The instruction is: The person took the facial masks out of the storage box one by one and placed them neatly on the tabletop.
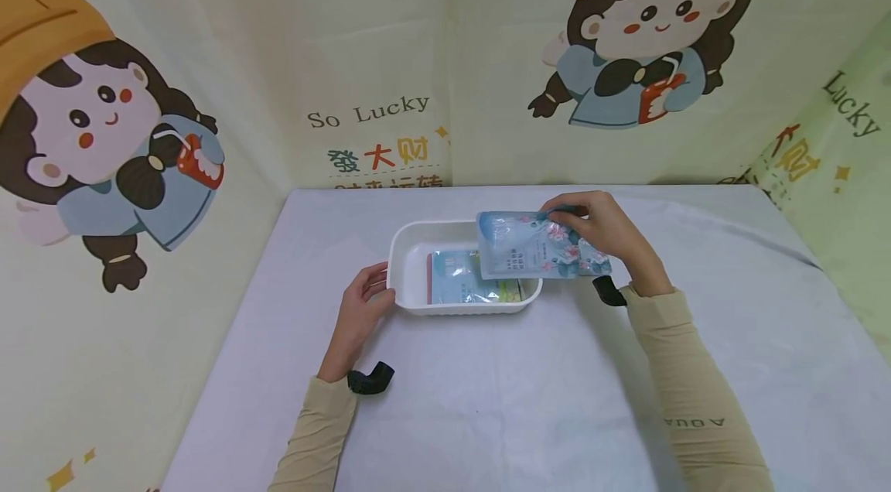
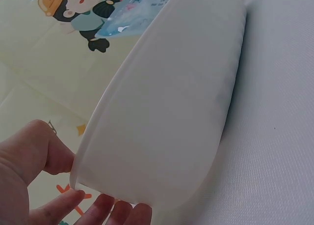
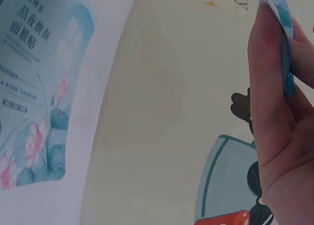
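My left hand (image 1: pixel 365 298) holds the left end of a white plastic tray (image 1: pixel 466 309). In the left wrist view its thumb lies at the rim and the fingertips rest along the end wall. A flat blue packet (image 1: pixel 455 281) lies inside the tray, partly covered in the head view. Over the tray's right side, my right hand (image 1: pixel 604 227) pinches the top edge of a blue face mask packet (image 1: pixel 503 246) printed with pink lotus flowers. At the left of the right wrist view, a blue lotus print (image 3: pixel 44 136) carries face mask lettering.
Under the tray spreads a white tablecloth (image 1: pixel 487 399). Behind the table hangs a cream backdrop (image 1: pixel 501 90) with cartoon figures and lettering. A black wrist mount (image 1: pixel 372 379) sticks out at the left wrist, another (image 1: pixel 609 292) at the right.
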Tool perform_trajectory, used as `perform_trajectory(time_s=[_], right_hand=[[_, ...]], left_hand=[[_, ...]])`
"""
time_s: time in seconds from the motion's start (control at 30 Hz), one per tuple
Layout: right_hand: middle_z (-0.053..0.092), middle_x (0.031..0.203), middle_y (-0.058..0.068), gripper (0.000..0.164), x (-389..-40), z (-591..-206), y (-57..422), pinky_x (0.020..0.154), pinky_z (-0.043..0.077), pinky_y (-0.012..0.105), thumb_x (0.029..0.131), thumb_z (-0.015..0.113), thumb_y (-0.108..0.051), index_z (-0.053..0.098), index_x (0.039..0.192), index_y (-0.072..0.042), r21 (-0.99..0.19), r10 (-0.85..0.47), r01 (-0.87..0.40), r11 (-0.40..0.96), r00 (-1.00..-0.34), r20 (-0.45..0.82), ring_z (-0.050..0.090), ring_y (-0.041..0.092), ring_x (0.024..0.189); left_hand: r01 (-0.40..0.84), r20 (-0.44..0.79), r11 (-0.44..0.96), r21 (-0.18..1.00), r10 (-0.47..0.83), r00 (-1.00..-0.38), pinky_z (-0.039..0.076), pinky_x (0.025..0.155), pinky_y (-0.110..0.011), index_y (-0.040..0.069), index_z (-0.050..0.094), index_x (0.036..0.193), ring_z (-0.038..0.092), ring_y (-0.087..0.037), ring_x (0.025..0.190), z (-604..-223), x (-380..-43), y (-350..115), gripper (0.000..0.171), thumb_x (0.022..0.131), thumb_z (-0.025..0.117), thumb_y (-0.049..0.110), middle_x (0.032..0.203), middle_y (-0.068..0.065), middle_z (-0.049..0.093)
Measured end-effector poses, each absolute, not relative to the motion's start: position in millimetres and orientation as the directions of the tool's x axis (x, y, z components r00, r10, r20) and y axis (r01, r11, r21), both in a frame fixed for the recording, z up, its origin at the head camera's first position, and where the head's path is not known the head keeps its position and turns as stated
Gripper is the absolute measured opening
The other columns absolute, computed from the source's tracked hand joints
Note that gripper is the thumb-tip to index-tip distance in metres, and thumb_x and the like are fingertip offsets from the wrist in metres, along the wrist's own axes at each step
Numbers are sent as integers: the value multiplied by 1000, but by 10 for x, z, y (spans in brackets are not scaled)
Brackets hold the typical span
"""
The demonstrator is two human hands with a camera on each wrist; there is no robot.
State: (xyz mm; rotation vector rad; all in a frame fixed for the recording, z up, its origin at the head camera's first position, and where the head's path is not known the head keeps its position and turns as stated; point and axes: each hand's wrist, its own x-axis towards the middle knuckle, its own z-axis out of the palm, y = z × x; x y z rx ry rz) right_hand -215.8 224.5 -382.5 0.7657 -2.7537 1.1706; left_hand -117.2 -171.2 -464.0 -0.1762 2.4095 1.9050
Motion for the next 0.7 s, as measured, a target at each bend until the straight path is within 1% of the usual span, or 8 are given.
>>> perform_trajectory(time_s=[0.2,0.4,0.47,0.53,0.7], right_hand=[[72,110,13,20,-2155,-3819,2376,77,45,7,91,68,-2,75,109,-6,-652,-396,-464,599,-880,262,65,23,90],[72,110,14,20,-2148,-3808,2483,78,44,6,91,68,-1,75,109,-6,-654,-374,-453,605,-888,269,61,9,89],[72,111,14,20,-2144,-3797,2515,78,44,6,91,67,-2,75,109,-6,-650,-368,-451,612,-890,271,60,7,90],[71,112,14,20,-2140,-3789,2547,79,44,6,92,67,-2,74,110,-6,-644,-363,-447,620,-892,269,59,10,91],[71,113,16,22,-2128,-3771,2635,79,42,6,92,65,-1,73,112,-5,-632,-336,-425,648,-904,264,60,20,94]], left_hand=[[-131,-123,229,965,-47,-991,50,97,-29,13,50,142,55,-26,126,-4653,-1181,-1716,51,92,63,11,139,-11,55],[-123,-114,235,964,-53,-992,52,94,-27,14,51,140,57,-25,123,-4673,-1185,-1725,50,91,62,10,136,-9,57],[-120,-110,235,965,-54,-992,51,93,-26,13,51,140,57,-26,123,-4678,-1188,-1728,50,91,62,10,137,-10,57],[-120,-109,235,965,-58,-992,52,94,-26,14,52,140,57,-25,123,-4679,-1187,-1726,50,91,62,11,136,-10,57],[-112,-103,231,966,-53,-993,52,94,-27,14,52,140,57,-26,123,-4683,-1178,-1723,50,91,63,11,136,-10,57]])
